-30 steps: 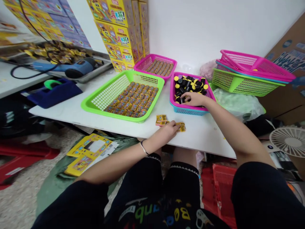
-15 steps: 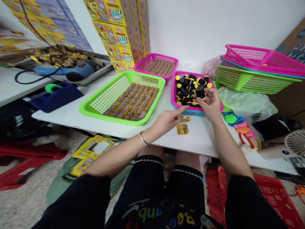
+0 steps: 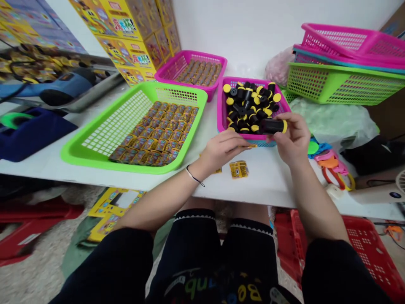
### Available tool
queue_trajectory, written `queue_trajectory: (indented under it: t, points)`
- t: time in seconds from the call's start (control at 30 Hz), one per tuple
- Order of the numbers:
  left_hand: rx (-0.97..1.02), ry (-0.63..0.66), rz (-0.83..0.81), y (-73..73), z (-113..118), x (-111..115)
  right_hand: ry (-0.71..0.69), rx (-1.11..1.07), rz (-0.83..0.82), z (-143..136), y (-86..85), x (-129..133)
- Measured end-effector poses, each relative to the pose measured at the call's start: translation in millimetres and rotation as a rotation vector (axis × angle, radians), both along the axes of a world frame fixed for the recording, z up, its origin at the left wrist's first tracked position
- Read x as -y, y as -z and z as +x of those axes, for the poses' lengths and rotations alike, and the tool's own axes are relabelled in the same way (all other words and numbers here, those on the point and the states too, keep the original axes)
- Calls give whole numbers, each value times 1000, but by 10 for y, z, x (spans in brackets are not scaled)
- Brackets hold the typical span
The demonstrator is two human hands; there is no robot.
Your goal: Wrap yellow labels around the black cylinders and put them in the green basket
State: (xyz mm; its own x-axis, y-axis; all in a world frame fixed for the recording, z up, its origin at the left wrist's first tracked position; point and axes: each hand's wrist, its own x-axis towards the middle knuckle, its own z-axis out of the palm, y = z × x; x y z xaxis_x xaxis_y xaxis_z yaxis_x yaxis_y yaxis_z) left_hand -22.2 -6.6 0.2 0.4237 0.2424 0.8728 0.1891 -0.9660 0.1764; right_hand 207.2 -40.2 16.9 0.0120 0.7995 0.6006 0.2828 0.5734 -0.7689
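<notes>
Tipped sideways since the earlier frame, a black cylinder [image 3: 272,126] is pinched in the right grip [image 3: 294,137], a yellow packet [image 3: 252,146] in the left grip [image 3: 221,150].

A black cylinder [image 3: 271,126] is held by the right hand [image 3: 295,139], yellow end [image 3: 285,126] toward 3 o'clock. A packet [image 3: 252,146] is pinched by the left hand [image 3: 221,150]; a second packet [image 3: 239,169] is seen at its 4 o'clock.
</notes>
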Motion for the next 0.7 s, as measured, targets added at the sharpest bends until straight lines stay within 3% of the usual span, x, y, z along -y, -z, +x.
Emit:
queue_trajectory:
  t: [0.13, 0.33, 0.57, 0.7]
  points:
    - [-14, -121, -3, 5, -20, 37, 9, 11, -39, -84, 49, 31]
    - [8, -139, 17, 73, 9, -10, 67, -31, -62, -96, 43, 37]
    - [46, -143, -123, 149, -22, -68, -50, -96, -106, -148, -14, 69]
    - [76, -167, -92, 125, -39, -63, -150, -98, -153, -154, -45, 60]
